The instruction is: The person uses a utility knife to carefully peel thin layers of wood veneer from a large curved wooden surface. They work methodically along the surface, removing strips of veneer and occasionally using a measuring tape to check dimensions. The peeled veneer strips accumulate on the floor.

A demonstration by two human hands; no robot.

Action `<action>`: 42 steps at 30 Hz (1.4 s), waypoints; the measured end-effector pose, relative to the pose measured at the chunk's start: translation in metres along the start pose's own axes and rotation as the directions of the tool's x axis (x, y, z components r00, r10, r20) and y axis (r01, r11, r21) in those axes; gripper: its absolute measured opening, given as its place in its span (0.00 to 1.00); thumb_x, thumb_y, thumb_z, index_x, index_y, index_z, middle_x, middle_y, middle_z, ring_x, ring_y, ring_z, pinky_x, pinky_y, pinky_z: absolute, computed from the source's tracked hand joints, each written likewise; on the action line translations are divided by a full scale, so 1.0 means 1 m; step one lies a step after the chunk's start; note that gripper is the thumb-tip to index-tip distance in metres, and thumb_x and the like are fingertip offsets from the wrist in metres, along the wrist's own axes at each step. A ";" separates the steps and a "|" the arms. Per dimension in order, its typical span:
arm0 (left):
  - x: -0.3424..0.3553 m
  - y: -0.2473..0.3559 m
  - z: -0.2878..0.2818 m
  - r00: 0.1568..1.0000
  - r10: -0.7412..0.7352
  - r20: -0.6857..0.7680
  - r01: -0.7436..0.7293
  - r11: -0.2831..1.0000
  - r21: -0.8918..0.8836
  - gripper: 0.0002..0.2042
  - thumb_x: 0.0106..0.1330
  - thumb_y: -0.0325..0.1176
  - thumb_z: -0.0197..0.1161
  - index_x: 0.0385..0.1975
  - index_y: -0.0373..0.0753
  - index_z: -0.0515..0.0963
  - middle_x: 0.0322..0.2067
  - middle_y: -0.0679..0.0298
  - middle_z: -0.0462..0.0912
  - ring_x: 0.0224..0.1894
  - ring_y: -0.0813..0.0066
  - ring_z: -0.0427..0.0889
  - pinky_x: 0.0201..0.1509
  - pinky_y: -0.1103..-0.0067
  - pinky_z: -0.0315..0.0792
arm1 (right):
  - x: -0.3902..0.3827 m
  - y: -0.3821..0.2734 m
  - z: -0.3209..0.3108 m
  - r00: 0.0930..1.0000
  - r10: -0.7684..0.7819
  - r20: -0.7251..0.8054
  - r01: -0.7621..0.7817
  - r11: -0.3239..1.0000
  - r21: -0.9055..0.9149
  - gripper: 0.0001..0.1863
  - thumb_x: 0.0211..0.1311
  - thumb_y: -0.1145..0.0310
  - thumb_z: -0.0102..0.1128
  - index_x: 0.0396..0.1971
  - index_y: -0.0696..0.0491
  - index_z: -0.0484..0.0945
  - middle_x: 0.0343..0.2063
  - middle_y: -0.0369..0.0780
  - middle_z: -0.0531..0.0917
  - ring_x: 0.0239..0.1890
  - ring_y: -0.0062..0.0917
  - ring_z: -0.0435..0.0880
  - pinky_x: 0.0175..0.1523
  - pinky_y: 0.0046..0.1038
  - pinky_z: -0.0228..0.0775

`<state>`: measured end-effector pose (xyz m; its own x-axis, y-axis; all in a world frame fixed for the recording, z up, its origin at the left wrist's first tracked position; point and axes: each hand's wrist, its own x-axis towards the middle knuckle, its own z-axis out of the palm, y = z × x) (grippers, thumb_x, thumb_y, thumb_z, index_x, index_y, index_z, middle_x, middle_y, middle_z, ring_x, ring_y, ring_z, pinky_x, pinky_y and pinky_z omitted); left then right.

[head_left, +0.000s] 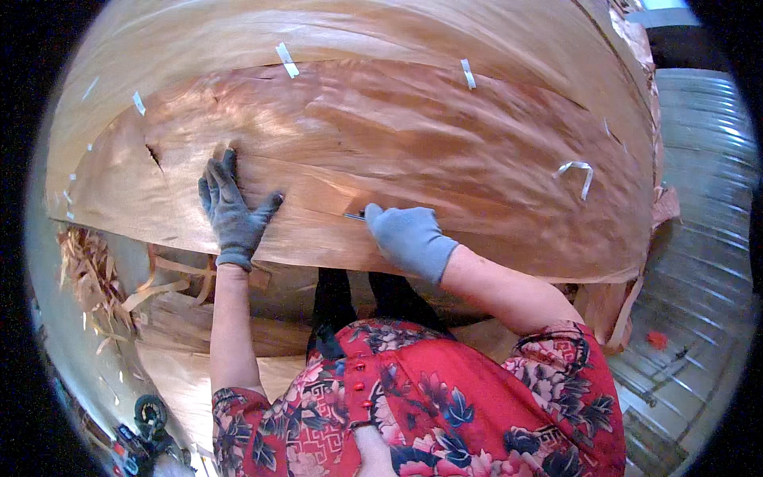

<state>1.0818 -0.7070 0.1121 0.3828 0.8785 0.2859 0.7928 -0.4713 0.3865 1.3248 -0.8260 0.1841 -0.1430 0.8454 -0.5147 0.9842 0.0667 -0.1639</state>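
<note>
A large sheet of reddish-brown wood veneer [381, 143] lies spread in front of me, rippled and glossy toward the right. My left hand [233, 219], in a grey glove, presses flat on it with the fingers apart. In my grey-gloved right hand [409, 236] is a slim metal knife [354, 215], pointing left and resting low over the sheet. Most of its handle is hidden in the closed fingers. Between the hands, a paler strip of veneer [338, 193] narrows to the left. Near the left end, the sheet has a short dark split [153, 157].
White tape pieces [287, 60] sit along the sheet's far edge, where paler veneer [381, 28] extends beyond. A bent white tape strip [586, 176] lies at the right. Veneer scraps [91, 270] heap below the left edge. Ribbed clear plastic sheeting [703, 238] covers the right side.
</note>
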 end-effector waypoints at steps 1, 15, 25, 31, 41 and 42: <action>0.000 0.002 0.000 0.999 -0.014 0.033 0.013 0.999 0.043 0.51 0.50 0.56 0.65 0.67 0.37 0.42 0.67 0.66 0.55 0.70 0.64 0.48 0.70 0.63 0.38 | -0.004 0.008 0.002 1.000 -0.004 -0.003 0.004 1.000 0.003 0.07 0.57 0.69 0.49 0.35 0.53 0.68 0.22 0.45 0.82 0.24 0.39 0.84 0.22 0.41 0.73; -0.005 -0.010 0.009 0.998 0.031 0.052 -0.036 0.994 0.106 0.47 0.53 0.53 0.63 0.68 0.40 0.46 0.68 0.62 0.51 0.71 0.62 0.40 0.70 0.64 0.35 | -0.092 0.146 0.012 0.990 0.016 0.140 0.000 0.994 -0.111 0.06 0.59 0.69 0.48 0.35 0.51 0.70 0.25 0.44 0.82 0.27 0.38 0.85 0.25 0.41 0.74; -0.004 -0.016 0.009 0.991 0.115 0.066 -0.121 0.988 0.099 0.53 0.53 0.46 0.66 0.68 0.41 0.31 0.67 0.59 0.52 0.70 0.63 0.49 0.70 0.67 0.34 | -0.159 0.257 0.030 0.986 0.064 0.153 -0.022 0.965 -0.261 0.06 0.59 0.69 0.48 0.36 0.47 0.70 0.27 0.40 0.81 0.28 0.37 0.84 0.25 0.41 0.72; -0.003 -0.015 0.014 0.992 0.116 0.053 -0.123 0.982 0.147 0.50 0.53 0.52 0.63 0.68 0.41 0.37 0.68 0.59 0.51 0.70 0.64 0.46 0.70 0.66 0.35 | -0.196 0.314 0.036 0.984 0.120 0.131 -0.072 0.943 -0.326 0.12 0.56 0.69 0.52 0.41 0.47 0.71 0.28 0.40 0.80 0.29 0.37 0.83 0.31 0.39 0.73; -0.003 0.003 -0.002 0.997 -0.076 0.004 0.074 0.986 0.148 0.49 0.43 0.64 0.63 0.64 0.45 0.55 0.59 0.49 0.59 0.65 0.52 0.55 0.69 0.62 0.43 | -0.057 0.133 -0.014 0.862 -0.313 -0.398 0.368 0.927 0.068 0.07 0.57 0.68 0.53 0.35 0.50 0.74 0.29 0.43 0.80 0.27 0.38 0.81 0.29 0.36 0.72; -0.003 0.001 0.002 0.997 -0.082 -0.009 0.083 0.992 0.098 0.49 0.43 0.63 0.64 0.65 0.45 0.55 0.61 0.49 0.58 0.66 0.53 0.53 0.70 0.62 0.41 | -0.032 0.098 -0.023 0.860 -0.353 -0.368 0.388 0.921 0.023 0.06 0.57 0.67 0.53 0.33 0.51 0.73 0.27 0.43 0.79 0.27 0.38 0.81 0.28 0.36 0.72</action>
<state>1.0826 -0.7100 0.1100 0.3119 0.9135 0.2612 0.8644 -0.3870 0.3209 1.4286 -0.8341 0.2038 -0.4318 0.8989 -0.0747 0.8491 0.3772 -0.3699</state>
